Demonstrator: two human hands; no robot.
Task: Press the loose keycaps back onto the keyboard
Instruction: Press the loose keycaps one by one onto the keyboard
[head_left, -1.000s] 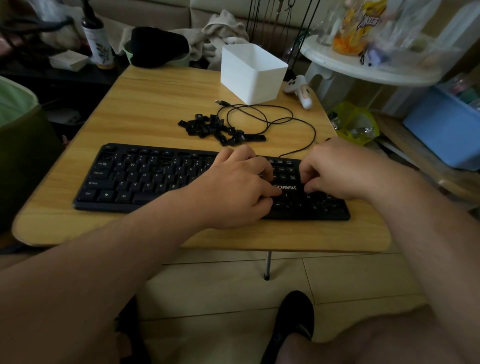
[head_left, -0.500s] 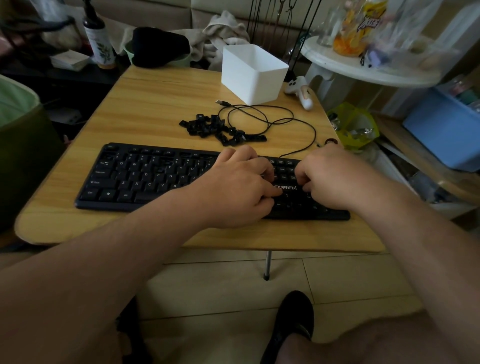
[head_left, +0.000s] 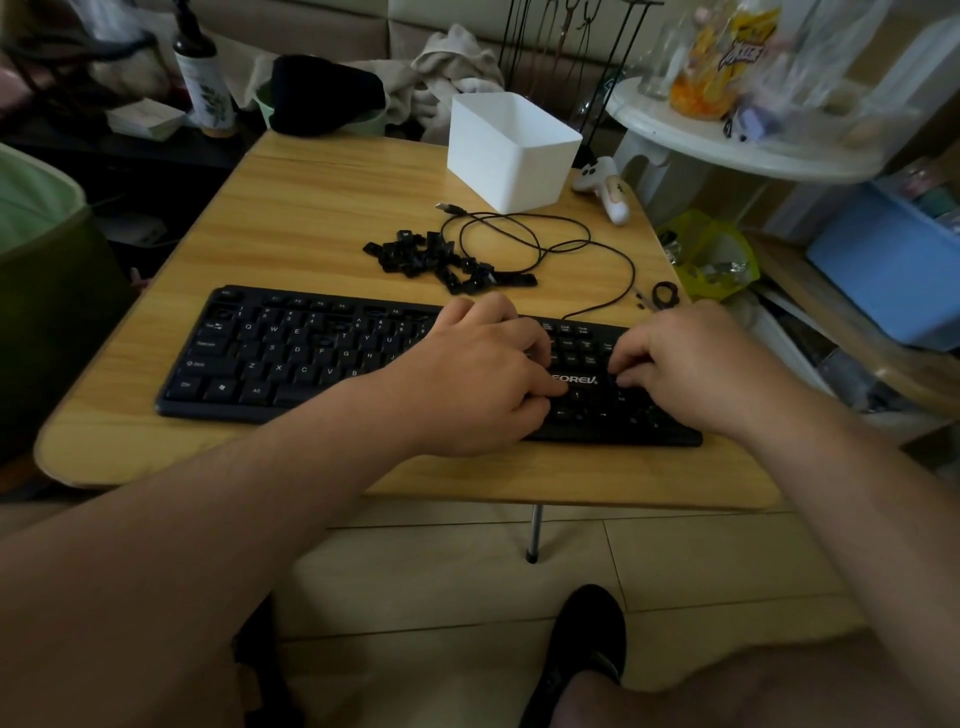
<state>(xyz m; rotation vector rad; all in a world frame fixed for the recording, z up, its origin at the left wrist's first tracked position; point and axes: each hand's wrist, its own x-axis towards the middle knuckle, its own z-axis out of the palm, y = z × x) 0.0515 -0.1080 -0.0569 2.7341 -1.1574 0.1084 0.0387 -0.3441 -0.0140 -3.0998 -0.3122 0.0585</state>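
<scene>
A black keyboard (head_left: 311, 358) lies across the wooden table (head_left: 322, 208), and some of its sockets look bare. Behind it sits a pile of several loose black keycaps (head_left: 431, 260). My left hand (head_left: 478, 374) rests on the keyboard's right half with its fingers bent, their tips on the keys beside the white logo. My right hand (head_left: 696, 369) is over the number pad, fingers curled down with the tips on the keys. Whatever lies under either hand's fingertips is hidden.
The keyboard's black cable (head_left: 545, 244) loops behind the keycaps, and a small black ring (head_left: 665, 296) lies near the table's right edge. A white box (head_left: 511, 150) and a white controller (head_left: 605, 189) sit at the back. Beyond the right edge stand a white stool and a blue bin.
My right hand has drawn slightly back toward me over the number pad, uncovering the small black ring. My left hand has stayed in place.
</scene>
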